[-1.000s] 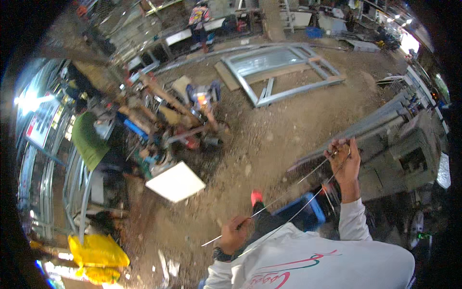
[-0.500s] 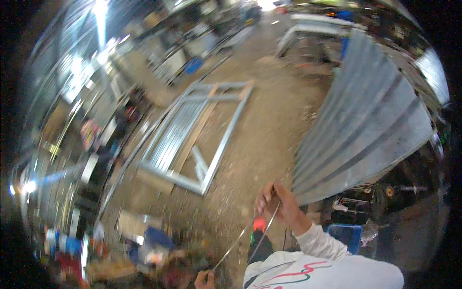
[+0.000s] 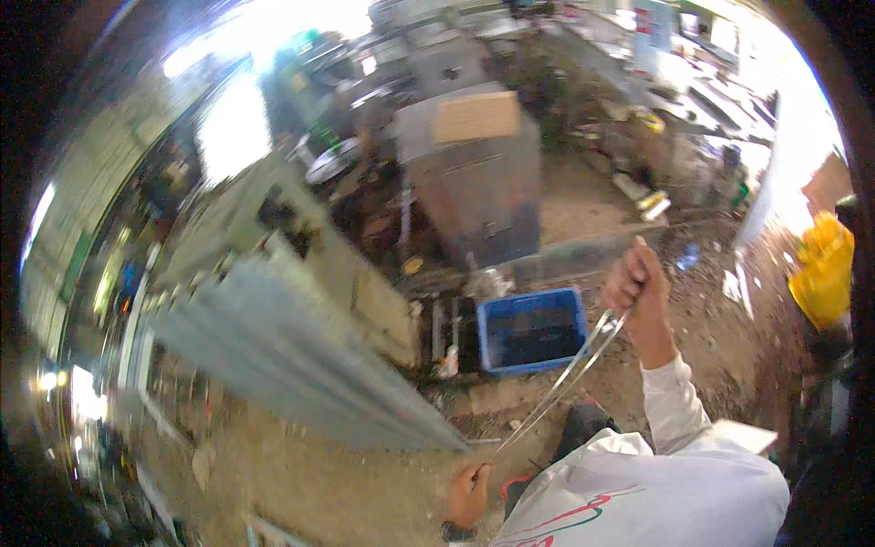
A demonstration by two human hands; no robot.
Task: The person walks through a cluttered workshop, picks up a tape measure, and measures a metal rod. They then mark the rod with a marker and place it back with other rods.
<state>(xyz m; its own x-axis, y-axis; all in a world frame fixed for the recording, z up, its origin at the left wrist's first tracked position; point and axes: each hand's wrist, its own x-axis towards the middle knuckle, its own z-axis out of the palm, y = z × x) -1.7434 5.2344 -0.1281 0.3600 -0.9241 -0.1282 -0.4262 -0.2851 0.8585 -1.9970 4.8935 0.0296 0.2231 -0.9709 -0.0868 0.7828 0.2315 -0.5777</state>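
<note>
My right hand point(image 3: 633, 278) is raised right of the middle, its fingers closed around the upper end of two thin, shiny metal strips point(image 3: 567, 376). From there the strips slant down to the left in a narrow V. Whether they are one bent piece or two, I cannot tell. Lower down, my left hand point(image 3: 468, 497) has its fingers curled together just below the strips' lower end. Anything inside those fingers is too small and blurred to make out. A blue plastic bin point(image 3: 533, 366) with dark contents stands beyond the strips, left of my right hand.
A grey corrugated metal sheet point(image 3: 301, 351) leans at the left, its lower corner near the bin. Behind it stand a pale cabinet-like box point(image 3: 383, 314) and a grey metal box point(image 3: 483, 196) topped with cardboard point(image 3: 476, 117). A yellow bag point(image 3: 820, 273) lies at the far right on dirt ground.
My view has swung to the right. The corrugated sheet now lies on the left, the blue bin shows fully, and the metal frame has mostly left view. My right hand still grips the strips.
</note>
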